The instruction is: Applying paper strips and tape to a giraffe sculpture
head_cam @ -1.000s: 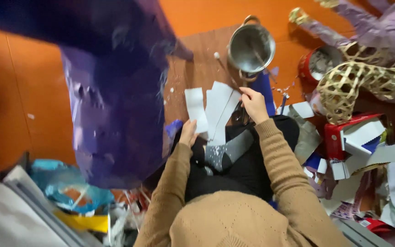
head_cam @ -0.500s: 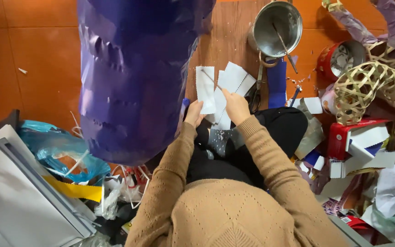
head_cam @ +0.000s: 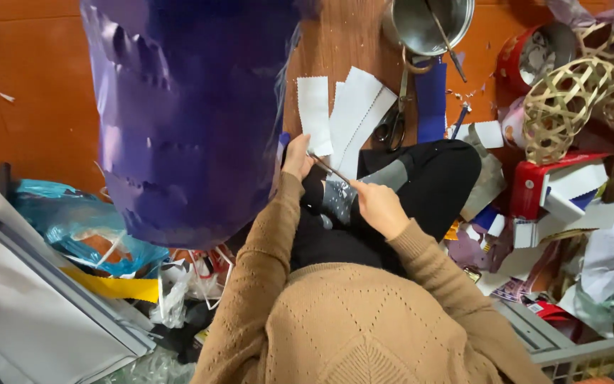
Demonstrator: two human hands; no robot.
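Right hand [head_cam: 378,206] drew back, gripping thin stick [head_cam: 330,168] (pale-tipped).

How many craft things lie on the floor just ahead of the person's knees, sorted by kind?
White paper strips: 3
Scissors: 1
Steel pot: 1
Blue paper strip: 1
Red tin: 1
Total: 7

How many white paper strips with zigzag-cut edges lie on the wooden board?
3, as far as shows: one strip at the left, near the left hand; a second partly under the third, which fans rightward toward the scissors. More may be hidden beneath.
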